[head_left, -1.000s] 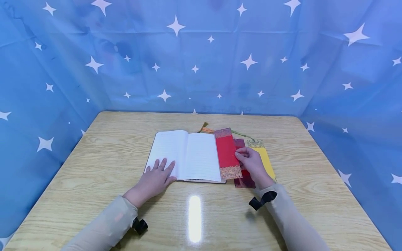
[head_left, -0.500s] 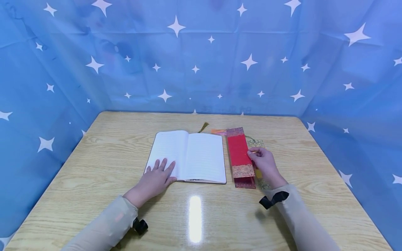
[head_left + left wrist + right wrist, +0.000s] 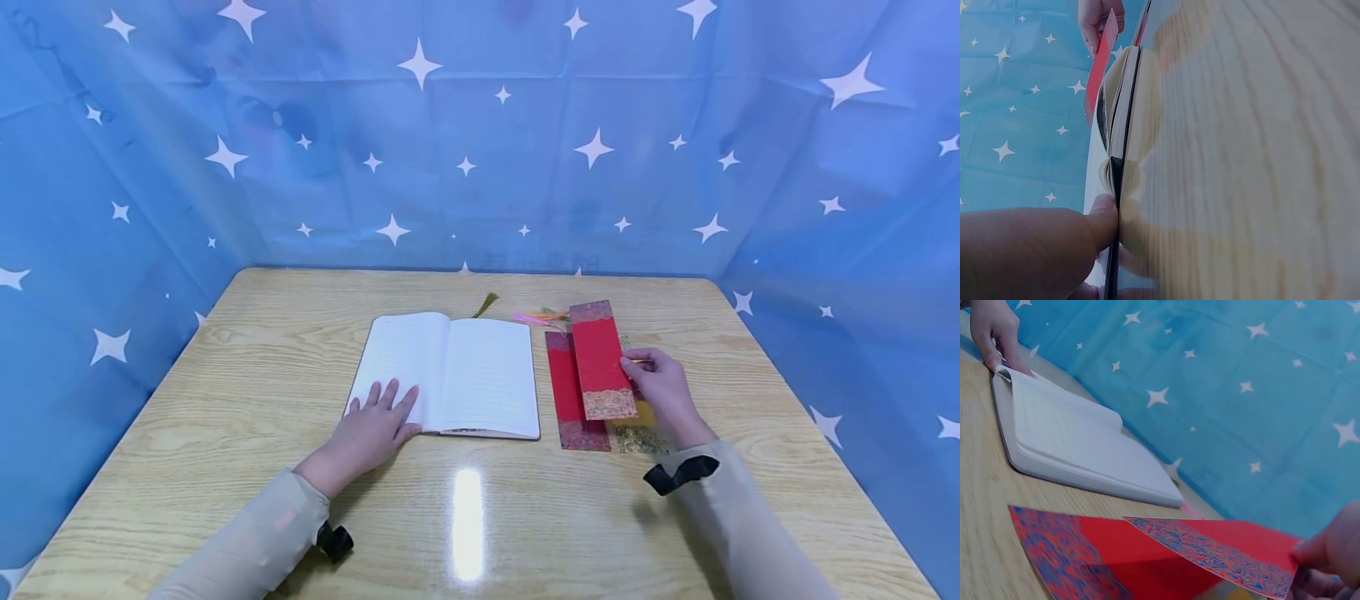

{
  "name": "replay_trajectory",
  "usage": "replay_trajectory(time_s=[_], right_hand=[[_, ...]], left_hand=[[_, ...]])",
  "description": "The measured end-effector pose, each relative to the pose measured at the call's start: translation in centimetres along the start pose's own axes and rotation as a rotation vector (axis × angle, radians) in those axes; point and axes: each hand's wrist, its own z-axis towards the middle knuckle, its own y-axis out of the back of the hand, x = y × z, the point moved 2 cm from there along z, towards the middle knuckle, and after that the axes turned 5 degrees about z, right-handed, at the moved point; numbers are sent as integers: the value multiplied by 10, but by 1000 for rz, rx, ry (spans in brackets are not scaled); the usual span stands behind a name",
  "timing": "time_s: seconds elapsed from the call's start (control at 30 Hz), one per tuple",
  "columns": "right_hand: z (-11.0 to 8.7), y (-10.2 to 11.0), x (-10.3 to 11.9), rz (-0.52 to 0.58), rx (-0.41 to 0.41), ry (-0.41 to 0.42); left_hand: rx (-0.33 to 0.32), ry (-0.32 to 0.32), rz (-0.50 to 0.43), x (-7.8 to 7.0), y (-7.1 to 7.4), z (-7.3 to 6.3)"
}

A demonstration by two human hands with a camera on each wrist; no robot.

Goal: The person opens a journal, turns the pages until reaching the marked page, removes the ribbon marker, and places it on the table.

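An open notebook (image 3: 483,375) with lined white pages lies on the table. My left hand (image 3: 371,433) rests on its left page with fingers spread; the left wrist view shows the thumb (image 3: 1102,219) at the notebook's lower edge. Between thumb and fingers, my right hand (image 3: 663,392) pinches the right edge of a red bookmark (image 3: 603,354) with patterned ends, raised above the table. Beneath it lies another red bookmark (image 3: 564,379) with darker patterned ends, partly covered. A yellow bookmark (image 3: 637,414) with speckled ends is mostly hidden under the held one and my right hand.
Pink and orange tassels (image 3: 536,317) lie beyond the bookmarks. An olive tassel (image 3: 486,304) sticks out past the notebook's top edge. The wooden table (image 3: 262,350) meets a blue starred curtain (image 3: 465,125) at its back and sides.
My right hand has carried the red bookmark rightward, off the notebook's right edge and over the other bookmarks. The lower red bookmark now shows at left. My left hand has stayed still.
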Motion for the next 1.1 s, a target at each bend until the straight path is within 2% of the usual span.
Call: replay_trajectory(time_s=[0.13,0.37,0.9,1.1], right_hand=[[2,10,-2,-4,-3,14],[7,28,-8,-102,-50,56],[9,57,-20,-148,-120,0],[8,65,-23,-117,-128,-29]], left_hand=[[5,2,-3,0,-1,0],[9,7,-3,0,-1,0],[7,5,-2,0,0,0],[-2,2,3,0,0,0]])
